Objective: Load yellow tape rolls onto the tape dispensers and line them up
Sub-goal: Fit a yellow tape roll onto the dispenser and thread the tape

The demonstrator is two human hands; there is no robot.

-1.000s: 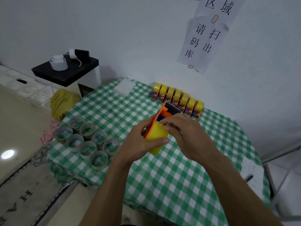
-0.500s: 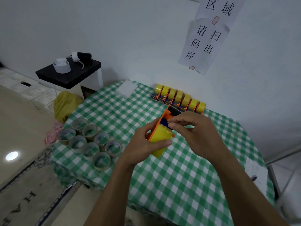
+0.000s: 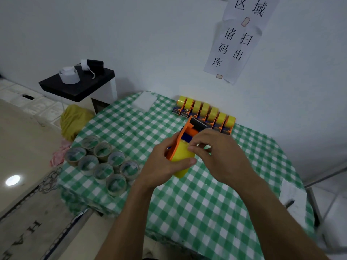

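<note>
Above the green checked table [image 3: 216,207] my left hand [image 3: 161,166] grips an orange tape dispenser [image 3: 187,131] with a yellow tape roll [image 3: 181,158] seated in it, thumb pressed across the roll. My right hand [image 3: 219,154] pinches at the top of the roll, near the dispenser's blue inner part; whether it holds the tape's end is hidden by the fingers. A row of several loaded orange dispensers with yellow rolls [image 3: 205,114] stands side by side against the wall at the table's far edge.
Several empty cardboard tape cores [image 3: 102,162] cluster at the table's left edge. A white sheet [image 3: 144,100] lies at the far left corner, a white paper with a pen [image 3: 292,201] at the right edge. A black-topped stand [image 3: 77,85] and yellow bag [image 3: 75,119] sit left.
Both hands and the dispenser have stayed nearly in place. My right fingers have closed down from above the dispenser onto the top of the yellow roll.
</note>
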